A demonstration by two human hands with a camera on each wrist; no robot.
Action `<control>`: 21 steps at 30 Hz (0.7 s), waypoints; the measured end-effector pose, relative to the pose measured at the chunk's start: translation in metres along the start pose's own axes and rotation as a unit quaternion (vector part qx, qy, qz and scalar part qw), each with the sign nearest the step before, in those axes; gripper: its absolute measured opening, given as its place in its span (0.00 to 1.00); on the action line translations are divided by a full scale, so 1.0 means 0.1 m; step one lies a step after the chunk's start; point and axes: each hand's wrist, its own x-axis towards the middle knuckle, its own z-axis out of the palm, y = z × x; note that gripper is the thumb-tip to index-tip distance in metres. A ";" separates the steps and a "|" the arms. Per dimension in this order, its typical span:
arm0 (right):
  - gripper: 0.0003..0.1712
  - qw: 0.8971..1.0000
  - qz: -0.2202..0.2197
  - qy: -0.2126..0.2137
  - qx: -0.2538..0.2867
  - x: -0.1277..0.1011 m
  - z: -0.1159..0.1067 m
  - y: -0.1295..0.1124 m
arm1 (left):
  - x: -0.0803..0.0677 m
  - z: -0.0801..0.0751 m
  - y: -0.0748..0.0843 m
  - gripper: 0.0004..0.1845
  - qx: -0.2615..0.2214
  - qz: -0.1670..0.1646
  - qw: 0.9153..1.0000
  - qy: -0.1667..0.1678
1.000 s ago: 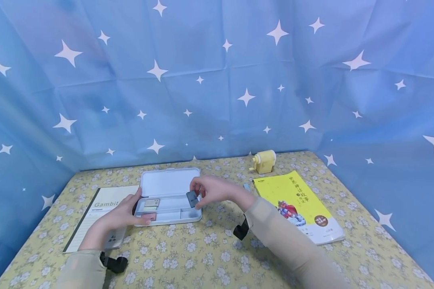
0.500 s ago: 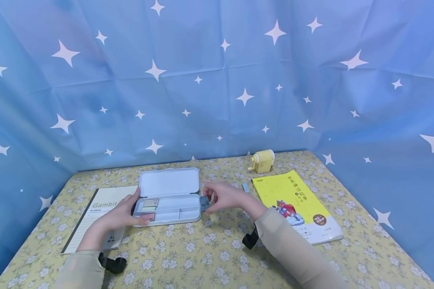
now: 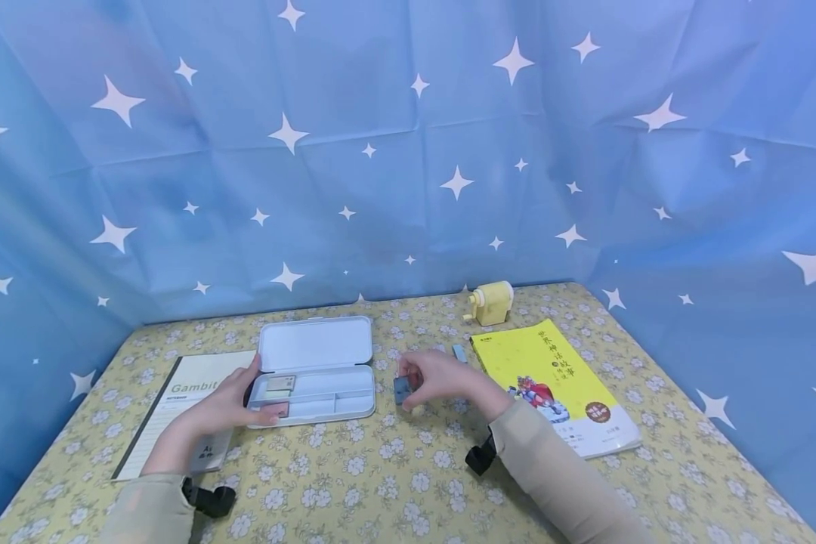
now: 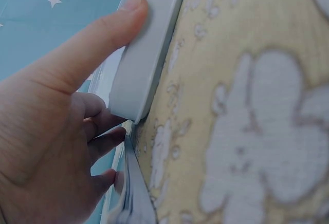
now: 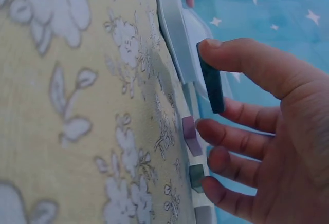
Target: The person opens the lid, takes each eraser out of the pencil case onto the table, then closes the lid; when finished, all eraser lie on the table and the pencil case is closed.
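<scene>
R hand (image 3: 435, 375) pinches a dark eraser (image 3: 401, 389) just right of the open case (image 3: 316, 370); L hand (image 3: 234, 400) grips the case's left end. Loose pinch = eraser may drop & bounce off.

Dark grey eraser (image 3: 401, 390): small flat rectangular block, pinched on edge, held just above the tablecloth, right of the case, near it but apart. Pencil case (image 3: 313, 378): pale grey, rounded corners, open, lid (image 3: 315, 342) tilted back, tray flat on the table with dividers. Left compartments hold a beige eraser (image 3: 281, 383) and a pink eraser (image 3: 277, 409).
</scene>
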 end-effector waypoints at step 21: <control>0.21 0.999 0.040 -0.024 -0.027 0.00 0.06 0.07 | 0.00 -0.01 -0.01 0.66 -0.005 0.007 1.000 -0.001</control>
